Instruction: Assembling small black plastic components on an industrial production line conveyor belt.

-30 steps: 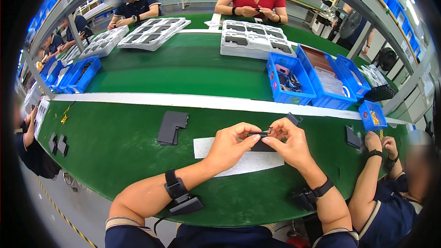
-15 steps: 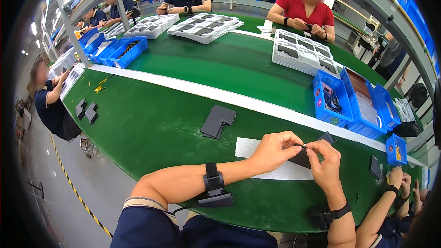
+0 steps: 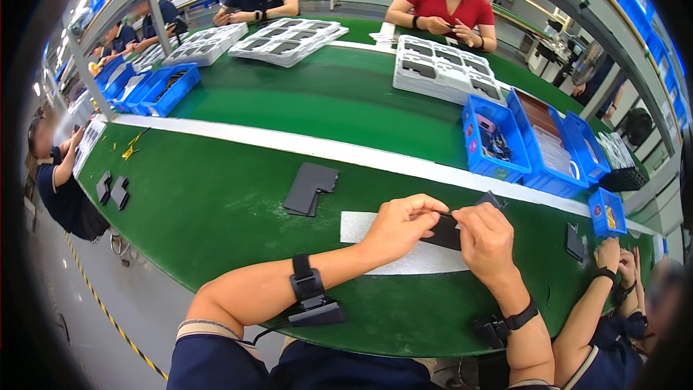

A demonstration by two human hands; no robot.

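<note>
A thin, flat black piece (image 3: pixel 442 233) is between my hands, above a light grey sheet (image 3: pixel 354 227) on the green table. My left hand (image 3: pixel 401 230) pinches the piece at its upper left edge with thumb and fingers. At the upper right edge, my right hand (image 3: pixel 485 240) has its fingers closed on the piece and covers its right end. Whatever small part the fingertips work on is too small to make out. Left of the sheet lies a small stack of dark L-shaped flat pieces (image 3: pixel 309 186). Another dark piece (image 3: pixel 491 199) shows partly behind my right hand.
Blue bins (image 3: pixel 497 137) with small parts stand at the right, beside a small blue box (image 3: pixel 607 212). White trays (image 3: pixel 440 76) are stacked beyond. A dark piece (image 3: pixel 574 243) lies near a co-worker's hands (image 3: pixel 613 260). More dark pieces (image 3: pixel 119 193) lie at the far left.
The whole scene has shifted left and slightly up in view. My right hand has turned so its back shows more, and more of the black piece's face is visible between my hands.
</note>
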